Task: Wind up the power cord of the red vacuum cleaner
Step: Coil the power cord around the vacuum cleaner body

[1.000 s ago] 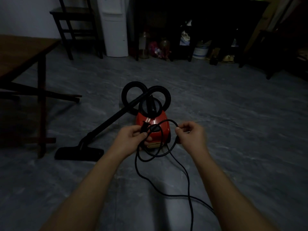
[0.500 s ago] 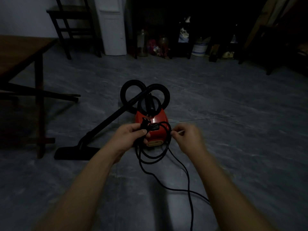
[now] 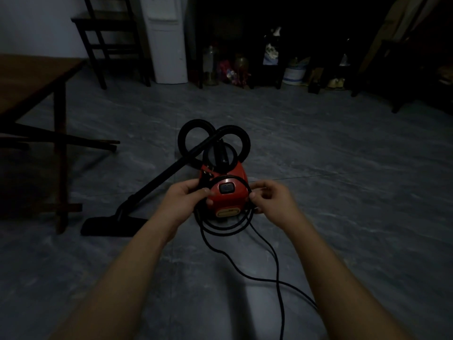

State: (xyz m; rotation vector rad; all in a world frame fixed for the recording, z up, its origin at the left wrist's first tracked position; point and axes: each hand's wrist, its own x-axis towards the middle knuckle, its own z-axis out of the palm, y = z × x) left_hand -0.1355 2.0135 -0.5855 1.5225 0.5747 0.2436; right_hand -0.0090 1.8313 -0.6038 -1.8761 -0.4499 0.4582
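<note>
The red vacuum cleaner [image 3: 228, 201] sits on the grey floor at the centre, its coiled black hose [image 3: 213, 141] behind it. Its black power cord [image 3: 224, 229] hangs in a few loops between my hands in front of the cleaner. My left hand [image 3: 186, 201] pinches the loops and the plug at the cleaner's left side. My right hand [image 3: 272, 201] grips the loops at their right side. The rest of the cord trails down over the floor toward me and to the lower right.
The black wand and floor nozzle [image 3: 112, 225] lie to the left of the cleaner. A wooden table [image 3: 36, 79] stands at the left. A dark chair [image 3: 110, 42], a white appliance [image 3: 166, 45] and a dark shelf with bottles and jars [image 3: 240, 67] line the back wall.
My right hand brought another loop of cord over to the left hand, then moved back right. The coil is now wider, and less loose cord lies on the floor.
</note>
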